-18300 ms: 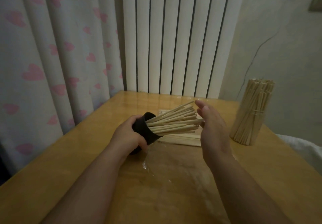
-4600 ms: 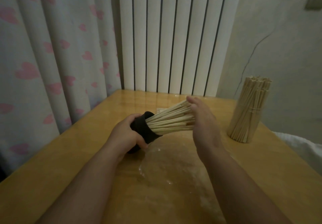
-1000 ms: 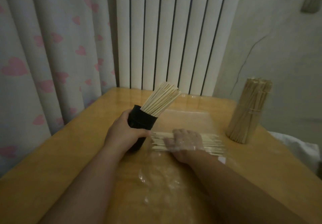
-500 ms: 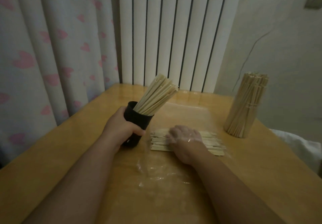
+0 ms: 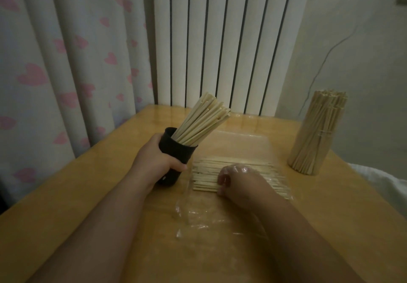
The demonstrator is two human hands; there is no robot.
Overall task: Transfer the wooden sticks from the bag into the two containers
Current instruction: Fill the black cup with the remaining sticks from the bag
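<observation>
Right grip [image 5: 240, 181] has curled onto bagged sticks [image 5: 206, 173] beside black cup [image 5: 177, 153].

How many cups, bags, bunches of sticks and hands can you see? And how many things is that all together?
black cup: 1
plastic bag: 1
bunches of sticks: 3 (cup bunch, bag bunch, standing bunch)
hands: 2 (left hand, right hand)
total: 7
</observation>
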